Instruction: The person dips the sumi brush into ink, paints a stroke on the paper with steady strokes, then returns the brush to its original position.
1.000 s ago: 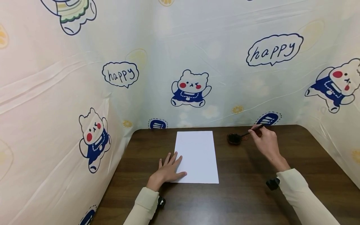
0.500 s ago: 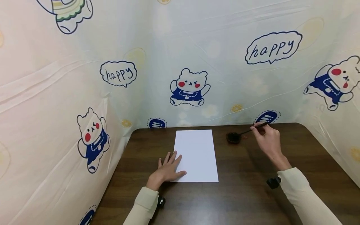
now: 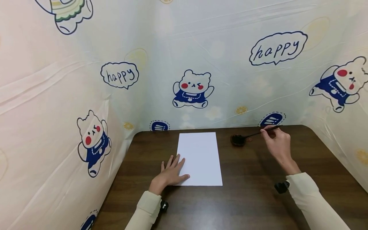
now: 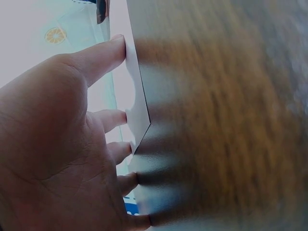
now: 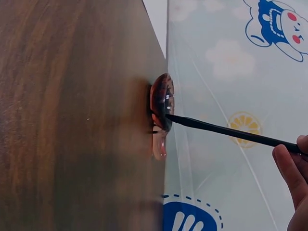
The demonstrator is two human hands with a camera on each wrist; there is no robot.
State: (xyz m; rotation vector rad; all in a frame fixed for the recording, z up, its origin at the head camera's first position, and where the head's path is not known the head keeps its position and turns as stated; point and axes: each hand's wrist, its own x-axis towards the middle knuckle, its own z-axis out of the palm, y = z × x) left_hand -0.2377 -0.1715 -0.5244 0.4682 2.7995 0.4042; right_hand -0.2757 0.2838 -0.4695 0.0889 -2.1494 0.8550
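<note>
My left hand [image 3: 169, 175] lies with fingers spread over the lower left of a white sheet of paper [image 3: 202, 156]. In the left wrist view its thumb and nearest fingers press the sheet's corner, while the outer fingers touch the wood beside it. My right hand [image 3: 278, 143] pinches a slim black brush [image 5: 226, 131] near its upper end. The brush slants down, and its tapered tip dips into a small reddish-brown ink dish [image 5: 158, 101] with dark liquid in it. The dish stands right of the paper, towards the table's back edge.
Both hands work over a dark wooden table [image 3: 247, 198]. A pale printed cloth [image 3: 230, 64] with bears and "happy" bubbles hangs behind it and along both sides, close to the table's edges.
My right hand has shifted slightly right with the brush, which now leans lower, its tip still at the dish. My left hand and the paper stay in place; the view drifts slightly.
</note>
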